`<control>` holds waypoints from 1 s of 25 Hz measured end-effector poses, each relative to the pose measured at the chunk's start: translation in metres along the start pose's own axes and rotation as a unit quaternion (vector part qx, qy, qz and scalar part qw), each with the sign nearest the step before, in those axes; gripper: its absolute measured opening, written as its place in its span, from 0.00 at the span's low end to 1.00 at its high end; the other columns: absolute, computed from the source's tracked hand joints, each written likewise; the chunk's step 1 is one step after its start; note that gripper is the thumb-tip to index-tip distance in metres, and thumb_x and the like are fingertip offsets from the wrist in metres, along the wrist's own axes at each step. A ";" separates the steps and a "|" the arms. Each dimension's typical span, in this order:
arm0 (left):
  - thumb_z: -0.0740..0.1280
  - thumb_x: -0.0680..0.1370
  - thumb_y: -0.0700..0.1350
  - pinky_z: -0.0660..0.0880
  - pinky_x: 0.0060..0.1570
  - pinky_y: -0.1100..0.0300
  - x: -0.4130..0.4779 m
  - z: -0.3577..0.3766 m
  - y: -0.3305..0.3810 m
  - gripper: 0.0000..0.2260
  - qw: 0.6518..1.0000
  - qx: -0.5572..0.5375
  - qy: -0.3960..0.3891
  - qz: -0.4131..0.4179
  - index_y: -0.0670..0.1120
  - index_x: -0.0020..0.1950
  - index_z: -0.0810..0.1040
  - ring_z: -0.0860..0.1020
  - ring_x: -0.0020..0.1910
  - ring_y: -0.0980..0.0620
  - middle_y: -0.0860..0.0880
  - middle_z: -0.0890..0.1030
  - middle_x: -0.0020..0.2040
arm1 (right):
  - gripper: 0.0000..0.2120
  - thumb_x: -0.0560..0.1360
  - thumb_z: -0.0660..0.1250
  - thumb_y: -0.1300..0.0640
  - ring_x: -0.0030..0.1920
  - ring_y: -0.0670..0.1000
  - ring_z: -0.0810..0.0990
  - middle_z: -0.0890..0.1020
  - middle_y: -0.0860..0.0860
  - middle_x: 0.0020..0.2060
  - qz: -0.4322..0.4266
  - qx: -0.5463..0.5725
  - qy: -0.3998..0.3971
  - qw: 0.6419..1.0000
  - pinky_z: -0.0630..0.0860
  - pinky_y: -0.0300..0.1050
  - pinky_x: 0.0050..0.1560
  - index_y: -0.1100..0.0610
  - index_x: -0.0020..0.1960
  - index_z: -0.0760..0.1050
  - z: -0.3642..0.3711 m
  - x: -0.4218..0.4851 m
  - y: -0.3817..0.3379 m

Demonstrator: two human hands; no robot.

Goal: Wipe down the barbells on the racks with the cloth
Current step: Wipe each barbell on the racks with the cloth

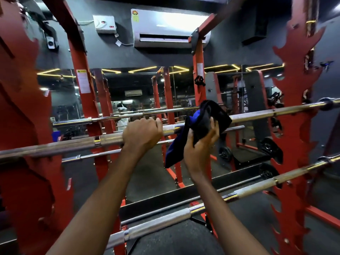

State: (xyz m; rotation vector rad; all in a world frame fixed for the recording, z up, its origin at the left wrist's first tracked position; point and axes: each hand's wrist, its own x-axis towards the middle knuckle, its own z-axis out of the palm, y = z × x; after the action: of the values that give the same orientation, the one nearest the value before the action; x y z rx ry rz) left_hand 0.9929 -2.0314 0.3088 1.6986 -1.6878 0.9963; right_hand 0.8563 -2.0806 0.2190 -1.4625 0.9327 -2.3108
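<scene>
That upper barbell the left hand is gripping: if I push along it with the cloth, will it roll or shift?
Probably rolls a little: the upper barbell is a round chrome shaft resting on the red rack. The left hand wrapped over it should steady it. It looks long and steel, so likely too heavy to slide.

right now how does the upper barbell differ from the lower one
The upper barbell is gripped by the left hand and has the cloth, held in the right hand, against it; the lower barbell is untouched. The upper barbell looks brownish and dull left of the grip, while the lower barbell looks pale grey along its sleeves. Both rest across the red rack and slope up to the right.
</scene>
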 end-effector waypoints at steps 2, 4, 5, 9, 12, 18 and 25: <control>0.51 0.83 0.53 0.64 0.38 0.55 0.000 -0.003 0.001 0.23 1.000 0.001 -0.001 -0.015 0.43 0.43 0.81 0.75 0.37 0.43 0.42 0.83 0.43 | 0.31 0.79 0.64 0.53 0.76 0.58 0.67 0.61 0.58 0.77 0.053 0.065 0.059 0.995 0.67 0.57 0.76 0.54 0.80 0.58 0.006 0.003 0.000; 0.51 0.83 0.54 0.64 0.38 0.55 0.000 -0.005 0.003 0.23 1.000 -0.003 -0.007 -0.027 0.44 0.43 0.80 0.71 0.35 0.46 0.43 0.82 0.42 | 0.25 0.77 0.64 0.57 0.71 0.56 0.73 0.69 0.57 0.71 0.089 0.113 0.107 0.984 0.68 0.54 0.75 0.54 0.74 0.65 0.003 0.002 -0.005; 0.51 0.83 0.54 0.64 0.38 0.55 0.000 -0.006 0.004 0.23 0.999 -0.003 -0.010 -0.031 0.44 0.44 0.80 0.70 0.35 0.47 0.43 0.81 0.40 | 0.21 0.77 0.64 0.60 0.68 0.54 0.75 0.73 0.55 0.68 0.119 0.146 0.125 0.974 0.69 0.51 0.72 0.53 0.70 0.68 0.002 0.002 -0.008; 0.49 0.83 0.56 0.62 0.36 0.56 -0.004 -0.006 0.003 0.26 0.999 -0.004 -0.007 -0.036 0.44 0.42 0.80 0.68 0.31 0.49 0.50 0.70 0.31 | 0.09 0.78 0.61 0.53 0.40 0.53 0.82 0.82 0.54 0.40 0.328 0.353 0.049 0.875 0.80 0.44 0.41 0.54 0.44 0.78 -0.002 0.012 -0.020; 0.49 0.83 0.57 0.63 0.36 0.55 -0.004 -0.008 0.002 0.26 0.999 -0.011 -0.009 -0.039 0.45 0.42 0.80 0.69 0.32 0.48 0.49 0.71 0.32 | 0.20 0.83 0.51 0.54 0.20 0.43 0.72 0.72 0.43 0.22 0.394 0.381 -0.078 0.833 0.69 0.33 0.22 0.48 0.33 0.63 -0.017 0.011 -0.011; 0.50 0.83 0.55 0.62 0.36 0.56 -0.005 -0.007 0.005 0.23 0.999 -0.005 0.004 -0.048 0.44 0.43 0.79 0.68 0.31 0.49 0.49 0.70 0.31 | 0.36 0.55 0.81 0.36 0.46 0.52 0.76 0.78 0.54 0.44 0.516 0.371 -0.069 0.769 0.81 0.45 0.42 0.53 0.53 0.73 -0.037 -0.014 0.040; 0.50 0.83 0.54 0.62 0.36 0.56 -0.005 -0.010 0.004 0.24 0.999 0.000 -0.002 -0.039 0.43 0.44 0.80 0.70 0.32 0.48 0.47 0.72 0.33 | 0.10 0.82 0.63 0.50 0.36 0.47 0.75 0.75 0.49 0.37 0.465 0.350 -0.106 0.807 0.76 0.40 0.38 0.53 0.44 0.71 -0.043 -0.003 0.004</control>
State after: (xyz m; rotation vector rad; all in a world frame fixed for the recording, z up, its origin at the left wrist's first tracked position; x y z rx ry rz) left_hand 0.9877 -2.0209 0.3102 1.7548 -1.6109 0.9575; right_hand 0.8199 -2.0661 0.2015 -0.6652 0.4513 -1.4374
